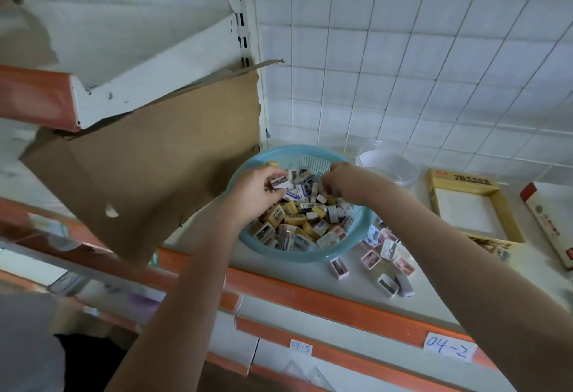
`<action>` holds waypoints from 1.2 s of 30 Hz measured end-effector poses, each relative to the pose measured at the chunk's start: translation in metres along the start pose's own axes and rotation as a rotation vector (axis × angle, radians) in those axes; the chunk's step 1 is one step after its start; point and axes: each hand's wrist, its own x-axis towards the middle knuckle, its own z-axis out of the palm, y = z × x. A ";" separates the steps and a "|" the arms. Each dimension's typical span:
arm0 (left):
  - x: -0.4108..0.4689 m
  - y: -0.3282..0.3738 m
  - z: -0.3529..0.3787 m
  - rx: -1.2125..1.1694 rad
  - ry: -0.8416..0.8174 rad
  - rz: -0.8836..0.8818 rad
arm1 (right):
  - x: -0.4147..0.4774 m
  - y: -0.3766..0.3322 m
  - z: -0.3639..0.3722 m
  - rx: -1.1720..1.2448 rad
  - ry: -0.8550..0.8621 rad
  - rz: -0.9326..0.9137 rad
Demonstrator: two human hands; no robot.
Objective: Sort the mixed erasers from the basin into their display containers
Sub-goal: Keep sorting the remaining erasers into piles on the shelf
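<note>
Setting: white shop shelf (310, 270) under a tiled wall.
Left hand (257, 193): pinches a white eraser (280, 182) above the pile.
Right hand (347, 182): fingers curled into the pile; whether it grips anything I cannot tell.
Basin (310, 256): teal, heaped with mixed erasers (297, 218).
Set aside: pink erasers (387, 249) loose on the shelf just beside it.
Containers: clear tub (387, 162) and yellow box (459, 179) look empty.
Progress: early, most sorting left.

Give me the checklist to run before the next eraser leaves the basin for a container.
1. Left hand pinching one eraser: ok.
2. Right hand gripping an eraser: cannot tell, its fingertips are buried in the pile.
3. Yellow tray open with room inside: ok.
4. Clear tub open: ok.
5. Basin resting on the shelf: ok.
6. Loose erasers put away: not ok, they lie on the shelf beside the basin.
</note>
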 end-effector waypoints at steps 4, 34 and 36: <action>-0.005 0.008 -0.004 -0.012 -0.024 0.054 | -0.003 0.002 0.005 0.031 0.079 -0.024; -0.014 0.122 0.084 0.185 -0.213 0.450 | -0.169 0.084 0.025 0.833 0.292 0.285; -0.030 0.123 0.078 0.082 -0.108 0.451 | -0.171 0.086 0.027 0.767 0.295 0.299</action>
